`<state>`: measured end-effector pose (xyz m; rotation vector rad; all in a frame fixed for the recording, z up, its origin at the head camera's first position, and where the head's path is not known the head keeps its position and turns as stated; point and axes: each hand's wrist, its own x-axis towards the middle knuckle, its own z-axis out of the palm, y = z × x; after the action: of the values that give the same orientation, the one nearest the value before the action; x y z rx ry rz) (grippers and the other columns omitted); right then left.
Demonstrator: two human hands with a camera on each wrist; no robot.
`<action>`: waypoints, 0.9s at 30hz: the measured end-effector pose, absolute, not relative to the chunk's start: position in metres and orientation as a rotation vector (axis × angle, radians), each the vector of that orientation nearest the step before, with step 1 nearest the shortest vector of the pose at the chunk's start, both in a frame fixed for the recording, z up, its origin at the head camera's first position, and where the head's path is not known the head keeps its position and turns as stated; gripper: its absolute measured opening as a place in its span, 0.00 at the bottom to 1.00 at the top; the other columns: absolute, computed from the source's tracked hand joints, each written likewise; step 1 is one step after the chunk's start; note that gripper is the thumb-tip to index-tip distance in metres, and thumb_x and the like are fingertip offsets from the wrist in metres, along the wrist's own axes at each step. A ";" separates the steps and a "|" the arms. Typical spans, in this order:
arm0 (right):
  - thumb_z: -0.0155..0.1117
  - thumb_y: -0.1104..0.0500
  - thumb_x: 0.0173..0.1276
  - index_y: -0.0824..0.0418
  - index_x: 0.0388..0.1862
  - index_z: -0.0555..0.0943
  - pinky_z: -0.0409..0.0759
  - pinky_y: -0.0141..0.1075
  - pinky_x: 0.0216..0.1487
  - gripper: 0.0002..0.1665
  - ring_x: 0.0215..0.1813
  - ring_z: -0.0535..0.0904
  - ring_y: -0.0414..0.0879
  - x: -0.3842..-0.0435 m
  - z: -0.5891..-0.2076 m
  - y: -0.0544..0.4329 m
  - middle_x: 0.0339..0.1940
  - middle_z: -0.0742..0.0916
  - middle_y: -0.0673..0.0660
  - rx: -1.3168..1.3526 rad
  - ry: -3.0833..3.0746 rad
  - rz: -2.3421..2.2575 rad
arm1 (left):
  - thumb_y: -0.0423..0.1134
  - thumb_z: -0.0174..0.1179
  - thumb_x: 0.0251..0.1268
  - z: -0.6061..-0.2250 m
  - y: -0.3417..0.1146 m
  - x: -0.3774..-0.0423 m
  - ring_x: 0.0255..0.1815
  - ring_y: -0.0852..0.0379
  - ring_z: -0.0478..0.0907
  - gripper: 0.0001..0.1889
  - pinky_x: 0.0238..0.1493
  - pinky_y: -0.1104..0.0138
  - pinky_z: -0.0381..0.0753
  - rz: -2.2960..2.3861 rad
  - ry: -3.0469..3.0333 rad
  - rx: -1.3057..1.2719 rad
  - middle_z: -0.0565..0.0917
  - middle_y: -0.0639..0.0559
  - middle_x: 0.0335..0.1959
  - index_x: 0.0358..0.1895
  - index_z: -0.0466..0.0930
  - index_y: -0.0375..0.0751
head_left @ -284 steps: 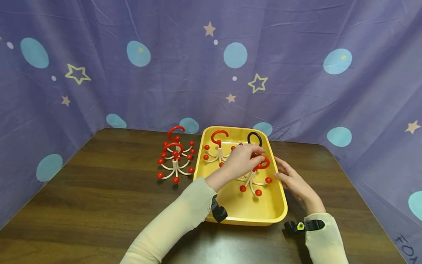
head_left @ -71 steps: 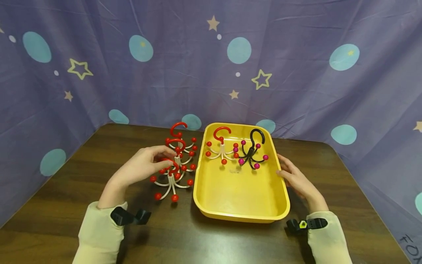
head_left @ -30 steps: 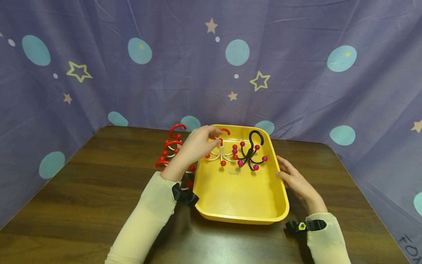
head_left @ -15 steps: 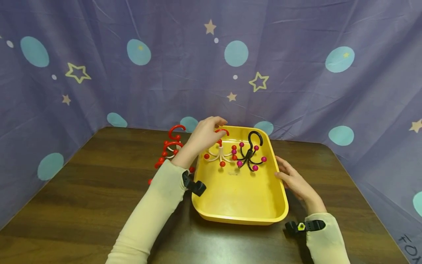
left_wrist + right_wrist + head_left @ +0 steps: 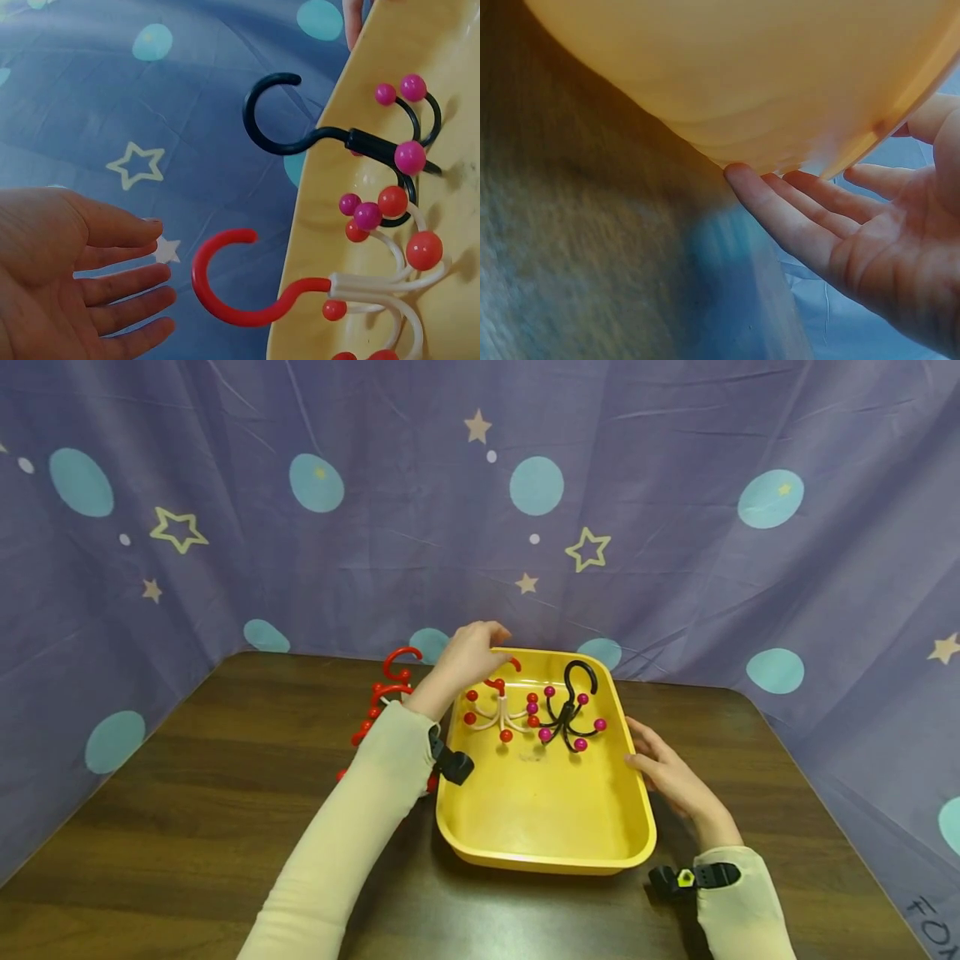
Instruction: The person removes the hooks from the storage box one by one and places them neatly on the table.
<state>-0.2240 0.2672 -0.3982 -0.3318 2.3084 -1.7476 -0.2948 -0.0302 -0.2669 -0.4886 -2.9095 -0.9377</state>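
My left hand [image 5: 467, 653] hovers at the far left of the yellow tray [image 5: 547, 810], beside the red hook of a white multi-prong hanger [image 5: 502, 708] with red ball tips. In the left wrist view, a gap shows between my left fingers [image 5: 135, 289] and that hook. To the right in the tray stands a black multi-prong hanger [image 5: 567, 712] with pink ball tips, its prongs close to the white one's. My right hand [image 5: 675, 775] touches the tray's right side. In the right wrist view, its straight fingers [image 5: 780, 214] lie against the outer wall, with the thumb at the rim.
Several more red-and-white hangers [image 5: 402, 660] stand on the dark wooden table [image 5: 210, 810] left of the tray, partly hidden by my left forearm. A purple curtain [image 5: 420, 527] with stars and dots hangs behind the table.
My left hand earlier had a red-and-white hanger over the tray's front right; that hanger then stood on the table at left. The hand then reached the tray's far left. The right hand stayed put.
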 end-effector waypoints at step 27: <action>0.46 0.64 0.69 0.62 0.73 0.41 0.80 0.43 0.41 0.39 0.51 0.75 0.60 -0.224 -0.398 0.267 0.64 0.61 0.77 -0.334 2.314 -1.746 | 0.28 0.51 0.61 -0.286 -0.030 -0.313 0.23 0.56 0.69 0.16 0.21 0.72 0.67 -0.851 -3.027 -0.494 0.79 0.46 0.49 0.51 0.78 0.41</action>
<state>-0.2235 0.2673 -0.3983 -0.3338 2.3137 -1.7462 -0.3129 -0.0302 -0.2864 -0.4936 -3.0269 -0.8506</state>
